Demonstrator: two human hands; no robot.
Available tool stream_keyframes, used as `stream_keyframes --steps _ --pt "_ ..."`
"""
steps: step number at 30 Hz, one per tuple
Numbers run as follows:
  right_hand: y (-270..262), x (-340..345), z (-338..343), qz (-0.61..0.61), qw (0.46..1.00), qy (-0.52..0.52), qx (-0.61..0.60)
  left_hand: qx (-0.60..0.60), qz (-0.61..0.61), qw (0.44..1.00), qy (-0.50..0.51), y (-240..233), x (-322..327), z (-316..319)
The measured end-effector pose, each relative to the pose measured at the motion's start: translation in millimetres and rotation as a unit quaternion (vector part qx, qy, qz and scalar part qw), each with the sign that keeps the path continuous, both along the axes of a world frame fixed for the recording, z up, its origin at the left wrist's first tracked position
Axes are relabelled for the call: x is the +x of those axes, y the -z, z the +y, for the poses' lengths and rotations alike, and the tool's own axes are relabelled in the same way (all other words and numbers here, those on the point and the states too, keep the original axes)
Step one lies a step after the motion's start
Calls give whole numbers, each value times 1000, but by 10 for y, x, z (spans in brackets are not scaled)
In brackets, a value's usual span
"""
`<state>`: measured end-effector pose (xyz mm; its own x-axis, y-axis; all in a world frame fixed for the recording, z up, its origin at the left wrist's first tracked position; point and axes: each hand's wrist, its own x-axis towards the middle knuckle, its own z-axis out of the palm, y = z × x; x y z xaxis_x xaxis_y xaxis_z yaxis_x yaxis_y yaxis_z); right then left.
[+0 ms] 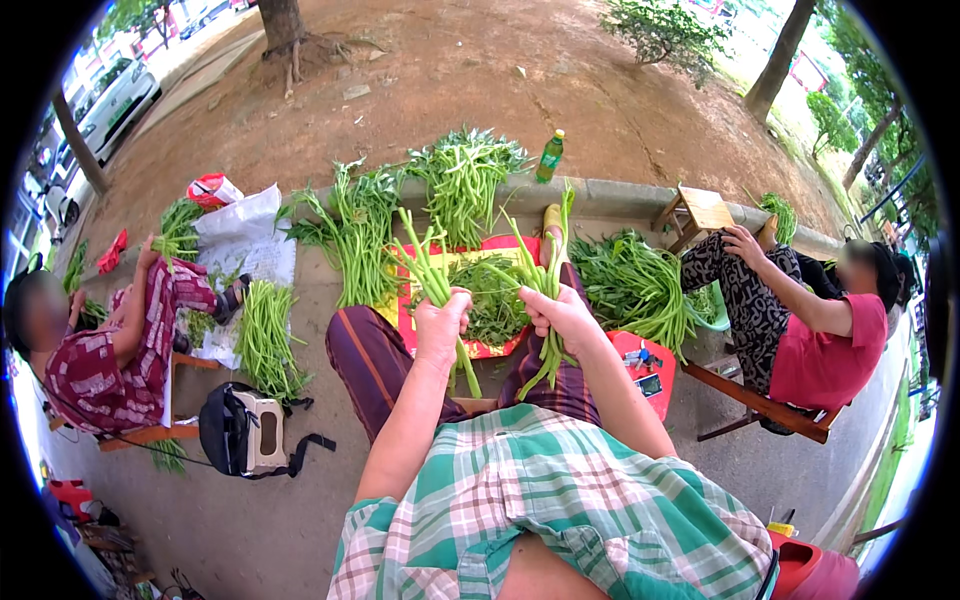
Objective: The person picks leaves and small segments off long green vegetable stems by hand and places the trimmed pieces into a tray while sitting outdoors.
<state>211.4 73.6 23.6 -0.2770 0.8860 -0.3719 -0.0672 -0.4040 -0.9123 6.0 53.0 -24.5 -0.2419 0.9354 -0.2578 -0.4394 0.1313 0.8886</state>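
My left hand (444, 319) grips a bunch of thick green vegetable stems (426, 271), which stick out above and below the fist. In my right hand (559, 311) is another bunch of green stems (553, 352), looser and thinner. A fine strand stretches between the two hands. Both fists hover over my lap, apart from each other. Beyond them, torn green leaves (491, 300) lie heaped on a red and yellow printed sheet (510, 244) on the ground between my legs.
Piles of leafy stems (469, 187) rest along the concrete curb (600, 196), near a green plastic bottle (550, 156). Another leafy heap (630, 281) lies right, by a red stool (658, 367) holding keys and a phone. Seated people flank me. A black backpack (225, 427) stands left.
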Motion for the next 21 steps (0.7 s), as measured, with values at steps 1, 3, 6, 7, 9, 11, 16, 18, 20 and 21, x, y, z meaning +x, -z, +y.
stream_keyframes --steps 1,3,6,7,9,11,16,18,20,21 --pt "-16 13 6 14 1000 7 -5 -10 -19 1000 -19 26 -32 34" --pt "-57 65 22 42 999 20 -16 -30 -56 996 -58 82 -168 91" --pt "-106 167 67 119 992 26 -31 -32 -74 995 -62 147 -361 78" --pt "-131 191 78 145 988 24 -39 -32 -74 995 -57 160 -393 56" --pt "-199 231 88 182 982 14 -38 -30 -60 996 -55 202 -416 23" --pt "-259 219 88 213 976 22 -39 -36 -51 997 -55 249 -422 -17" --pt "-261 374 204 336 940 -8 -58 -43 -48 996 -60 283 -333 -39" --pt "-336 386 225 394 916 -9 -72 -29 -35 997 -61 301 -318 -29" --pt "-375 415 233 444 892 -24 -84 -18 -28 997 -65 333 -309 -18" --pt "-417 427 228 463 882 -27 -85 -11 -33 997 -62 342 -307 8"
